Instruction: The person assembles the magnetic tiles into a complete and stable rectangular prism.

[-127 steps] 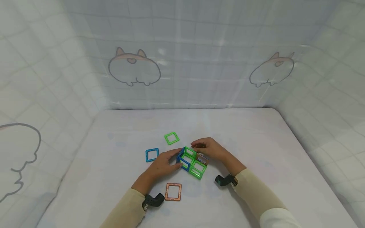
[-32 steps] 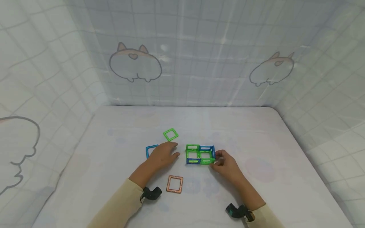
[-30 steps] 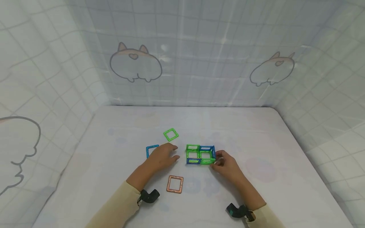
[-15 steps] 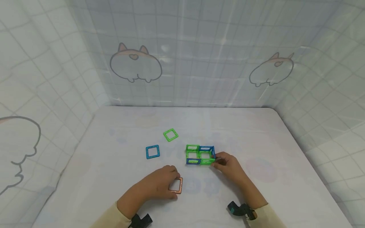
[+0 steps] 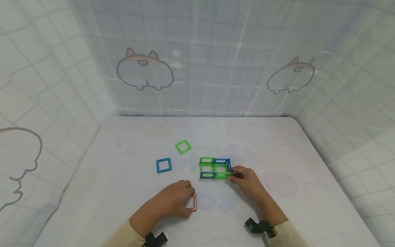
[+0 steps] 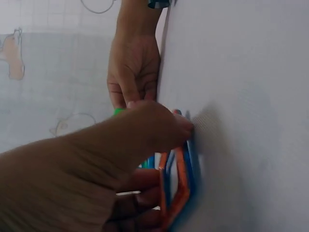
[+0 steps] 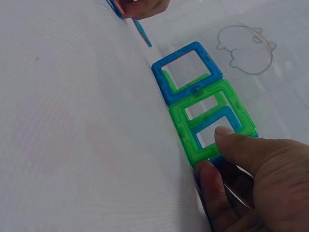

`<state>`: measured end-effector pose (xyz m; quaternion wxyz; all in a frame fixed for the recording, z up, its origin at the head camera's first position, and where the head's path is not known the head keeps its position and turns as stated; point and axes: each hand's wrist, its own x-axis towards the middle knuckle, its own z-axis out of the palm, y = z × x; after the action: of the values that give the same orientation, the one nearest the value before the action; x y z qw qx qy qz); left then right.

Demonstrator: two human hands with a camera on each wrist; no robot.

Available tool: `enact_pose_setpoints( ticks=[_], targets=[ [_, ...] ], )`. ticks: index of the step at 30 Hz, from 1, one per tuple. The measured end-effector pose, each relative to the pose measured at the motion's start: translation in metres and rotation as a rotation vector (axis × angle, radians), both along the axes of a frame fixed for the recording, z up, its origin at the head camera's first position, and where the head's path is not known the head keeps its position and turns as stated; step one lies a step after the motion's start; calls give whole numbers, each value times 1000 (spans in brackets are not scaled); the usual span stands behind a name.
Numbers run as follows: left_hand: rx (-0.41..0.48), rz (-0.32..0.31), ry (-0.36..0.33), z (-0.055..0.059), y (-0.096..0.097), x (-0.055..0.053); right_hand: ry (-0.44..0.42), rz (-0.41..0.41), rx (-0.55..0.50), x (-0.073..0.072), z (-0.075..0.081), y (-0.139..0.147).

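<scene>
My left hand [image 5: 172,200] grips an orange square magnetic tile [image 5: 195,202] near the front of the table. In the left wrist view a blue edge lies against the orange tile [image 6: 181,179], thumb on one side and fingers on the other. My right hand [image 5: 248,180] holds the right end of a low two-cell structure [image 5: 214,168] of green and blue magnetic tiles. From the right wrist, the thumb presses a green tile [image 7: 179,130] standing beside a blue tile [image 7: 161,84]; the other fingers curl behind and below, partly hidden.
A loose blue square tile [image 5: 164,171] lies flat left of the structure. Farther back is a loose green square tile [image 5: 186,150]. The white table [image 5: 139,133] is bounded by patterned sheets [image 5: 200,68] at the back and both sides.
My left hand has moved from beside the blue tile toward me and taken hold of the orange tile. Since 4.2 seconds ago the structure has turned; my right hand has stayed at its right end lately.
</scene>
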<state>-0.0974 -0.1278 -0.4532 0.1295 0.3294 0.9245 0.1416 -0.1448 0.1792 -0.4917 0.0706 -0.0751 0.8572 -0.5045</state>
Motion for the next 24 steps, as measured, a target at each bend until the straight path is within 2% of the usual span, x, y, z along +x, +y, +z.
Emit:
enact_pose_setpoints(
  ticks=[3, 7, 17, 24],
  targets=[
    [30, -10, 40, -5, -1, -2, -10, 9, -14, 0, -1, 1],
    [84, 30, 71, -12, -3, -6, -14, 13, -21, -1, -4, 2],
    [268, 210, 110, -23, -22, -27, -17, 4, -33, -2, -3, 4],
    [390, 372, 68, -20, -35, -41, -24, -4, -16, -3, -2, 3]
  ],
)
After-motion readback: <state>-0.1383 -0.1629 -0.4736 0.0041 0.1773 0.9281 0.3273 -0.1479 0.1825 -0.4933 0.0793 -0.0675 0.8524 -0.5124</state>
